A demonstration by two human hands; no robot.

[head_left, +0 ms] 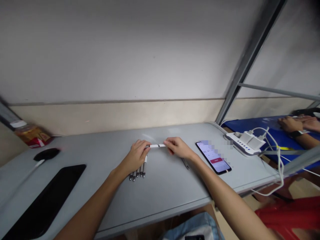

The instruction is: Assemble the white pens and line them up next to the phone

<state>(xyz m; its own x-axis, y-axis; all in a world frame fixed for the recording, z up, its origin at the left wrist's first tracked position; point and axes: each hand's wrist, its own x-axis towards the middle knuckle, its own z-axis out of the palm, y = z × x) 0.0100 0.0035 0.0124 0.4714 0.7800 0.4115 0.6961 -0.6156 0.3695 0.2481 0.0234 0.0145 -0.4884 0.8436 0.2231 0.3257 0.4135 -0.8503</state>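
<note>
Both my hands meet at the middle of a grey table [165, 186]. My left hand [136, 156] and my right hand [178, 147] each pinch one end of a white pen [158, 145], held level just above the tabletop. Several more pens [137, 172] with metal tips lie side by side under my left wrist. One metal pen part [185, 163] lies below my right wrist.
A phone [213, 157] with a lit screen lies right of my hands. A white power strip [243, 144] with chargers and cables sits at the table's right end. A black pad [42, 203], a black mouse [46, 154] and a jar [31, 134] are at left. Another person's hands [298, 125] rest on a blue table.
</note>
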